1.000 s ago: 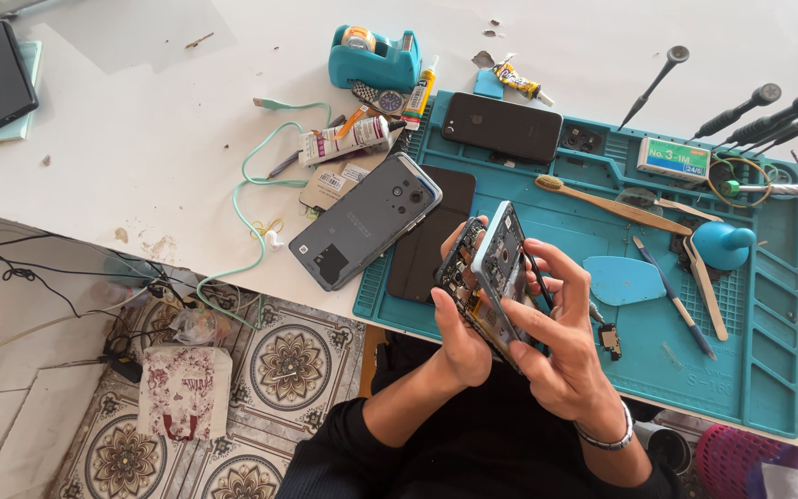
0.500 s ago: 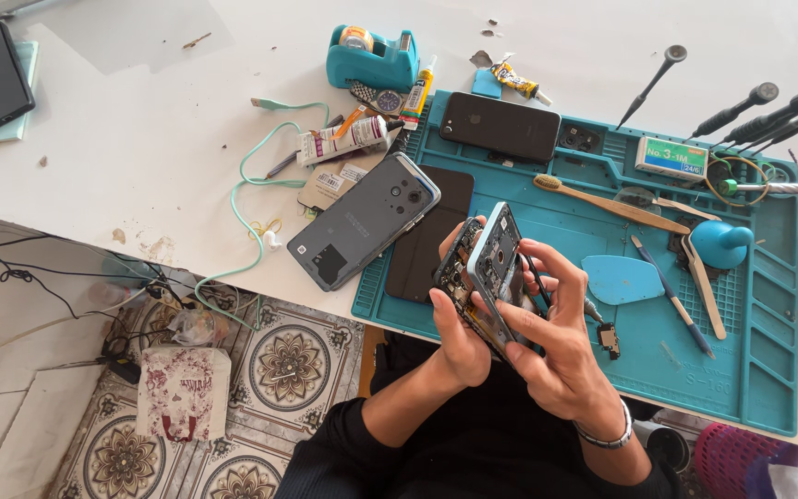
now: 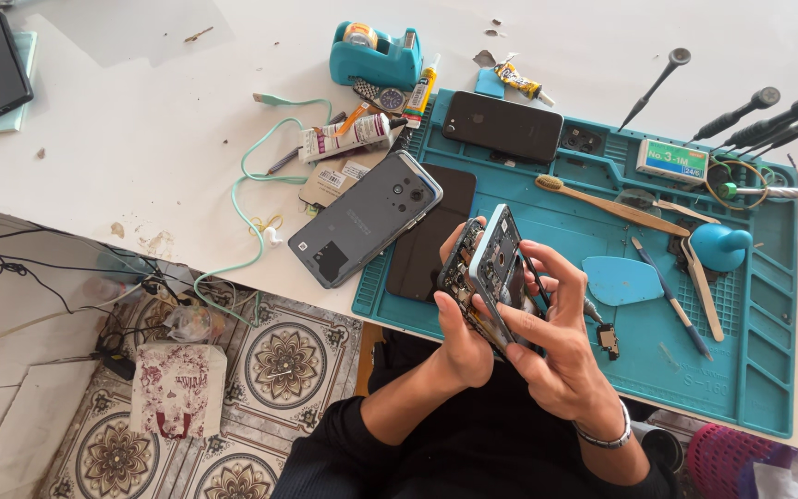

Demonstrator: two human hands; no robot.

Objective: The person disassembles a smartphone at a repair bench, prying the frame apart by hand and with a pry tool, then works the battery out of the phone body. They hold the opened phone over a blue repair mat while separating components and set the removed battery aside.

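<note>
- A white table [image 3: 94,157] fills the upper frame, a patterned tile floor [image 3: 279,370] showing below its edge.
- A teal work mat [image 3: 759,370] covers the table's right side, strewn with a toothbrush [image 3: 607,203], a blue pick [image 3: 622,280] and screwdrivers [image 3: 768,125].
- A grey phone back [image 3: 367,219] lies half on the mat's left edge, with a dark screen panel [image 3: 431,245] just beside it and a black phone [image 3: 503,126] farther up.
- An opened phone [image 3: 484,270] is held above the mat's near edge, tilted on edge, its long axis running from upper right toward the person's body at lower left.
- The left hand [image 3: 459,337] is closed around the opened phone from below and left, gripping its frame.
- The right hand [image 3: 561,346] wraps the phone's right side, fingers curled over it and pinching a thin dark tool [image 3: 536,282] against the exposed interior; it is the hand nearer the working spot.
</note>
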